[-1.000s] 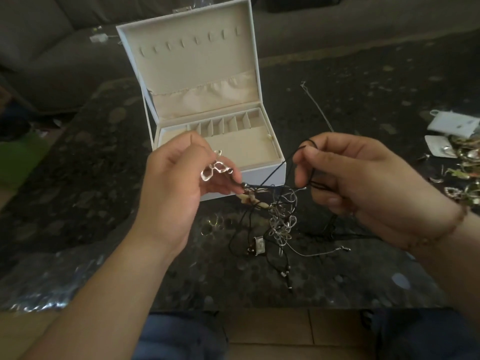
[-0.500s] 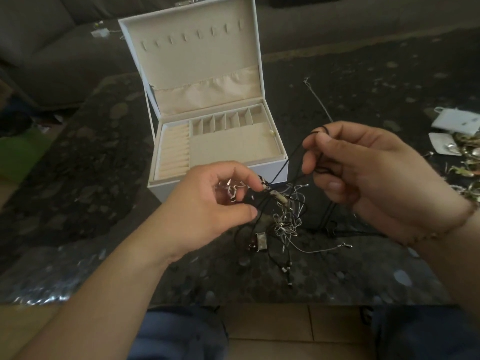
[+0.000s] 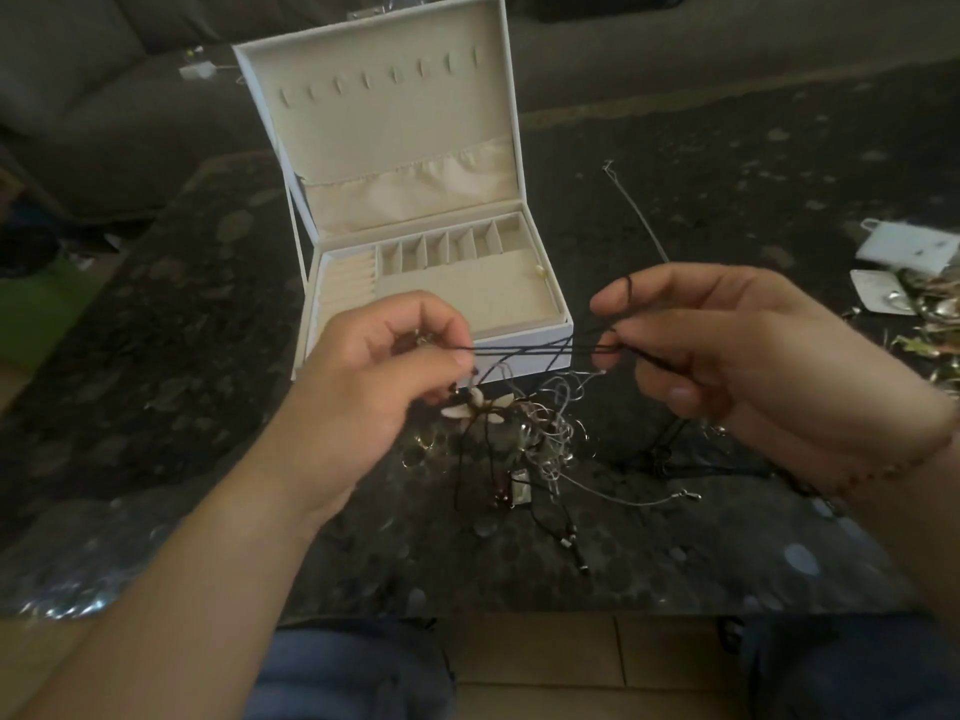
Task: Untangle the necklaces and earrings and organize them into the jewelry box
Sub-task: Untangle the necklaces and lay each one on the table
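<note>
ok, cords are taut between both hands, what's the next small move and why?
Probably ease the pull and work one black cord out with the right hand. The left hand pinches the other end, several strands cross between them, and the silver tangle and shell pendant hang below.

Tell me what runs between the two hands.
In the head view, taut black cords span from the left hand to the right hand, both pinching them, in front of the jewelry box; the tangle hangs below.
</note>
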`<state>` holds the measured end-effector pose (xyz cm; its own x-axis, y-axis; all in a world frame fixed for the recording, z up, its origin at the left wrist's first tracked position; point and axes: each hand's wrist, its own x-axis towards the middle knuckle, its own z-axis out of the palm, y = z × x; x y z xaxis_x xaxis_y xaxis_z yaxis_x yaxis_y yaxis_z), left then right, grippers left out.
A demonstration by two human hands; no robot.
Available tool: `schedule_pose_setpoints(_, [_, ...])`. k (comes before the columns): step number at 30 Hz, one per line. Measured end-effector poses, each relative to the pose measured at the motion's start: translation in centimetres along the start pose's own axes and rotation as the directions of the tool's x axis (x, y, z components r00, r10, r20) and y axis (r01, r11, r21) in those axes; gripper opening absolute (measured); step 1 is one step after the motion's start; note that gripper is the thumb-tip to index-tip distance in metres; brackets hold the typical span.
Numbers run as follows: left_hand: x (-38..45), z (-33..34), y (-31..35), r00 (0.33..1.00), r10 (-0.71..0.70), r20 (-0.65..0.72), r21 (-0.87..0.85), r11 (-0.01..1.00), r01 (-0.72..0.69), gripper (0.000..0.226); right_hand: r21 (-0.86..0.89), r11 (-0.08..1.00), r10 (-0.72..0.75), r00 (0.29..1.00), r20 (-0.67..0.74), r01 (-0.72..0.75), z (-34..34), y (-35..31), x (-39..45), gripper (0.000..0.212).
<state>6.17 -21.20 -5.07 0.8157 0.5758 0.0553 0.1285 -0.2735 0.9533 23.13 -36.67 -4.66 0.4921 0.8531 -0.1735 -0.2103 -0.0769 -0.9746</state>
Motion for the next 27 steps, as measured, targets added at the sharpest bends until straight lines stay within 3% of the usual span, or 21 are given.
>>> schedule_pose_setpoints(3, [0.1, -0.4, -0.2, 0.999, -0.031, -0.034, -0.112, 0.993, 0.027, 0.02, -0.006, 1.0, -0.005, 0.998, 0.062, 0.006, -0.1, -0.1, -0.2, 0.02])
schedule_pose_setpoints(9, [0.3, -0.2, -0.5, 0.994, -0.062, -0.085, -0.086, 0.995, 0.055, 0.02, -0.023, 0.999, -0.034, 0.983, 0.183, 0.039, -0.1, 0.0, -0.3, 0.043])
schedule_pose_setpoints(13, [0.3, -0.1, -0.6, 0.99, -0.049, -0.133, -0.134, 0.991, 0.031, 0.019, -0.098, 0.991, -0.084, 0.992, 0.096, 0.093, -0.2, 0.3, -0.1, 0.037])
schedule_pose_setpoints(16, [0.3, -0.1, -0.6, 0.977, 0.05, -0.208, -0.058, 0.996, -0.064, 0.019, -0.089, 0.985, -0.146, 0.989, 0.026, 0.148, -0.2, 0.3, 0.0, 0.029])
schedule_pose_setpoints(18, [0.2, 0.3, -0.6, 0.985, 0.06, -0.164, -0.091, 0.993, -0.076, 0.014, -0.05, 0.983, -0.177, 0.984, 0.013, 0.177, 0.0, 0.3, -0.1, 0.022])
schedule_pose_setpoints(20, [0.1, 1.1, -0.9, 0.993, -0.005, -0.121, -0.175, 0.984, -0.016, 0.012, -0.036, 0.981, -0.189, 0.982, 0.021, 0.19, 0.2, 0.3, -0.1, 0.018])
schedule_pose_setpoints(24, [0.2, 2.3, -1.1, 0.99, -0.069, -0.12, -0.126, 0.991, 0.053, 0.018, -0.064, 0.978, -0.198, 0.979, 0.04, 0.2, 0.1, 0.3, -0.1, 0.015])
schedule_pose_setpoints(27, [0.2, 2.2, -1.0, 0.988, -0.114, -0.103, -0.157, 0.983, 0.097, 0.018, -0.264, 0.936, -0.229, 0.973, 0.037, 0.23, -0.3, 0.6, 0.1, 0.013])
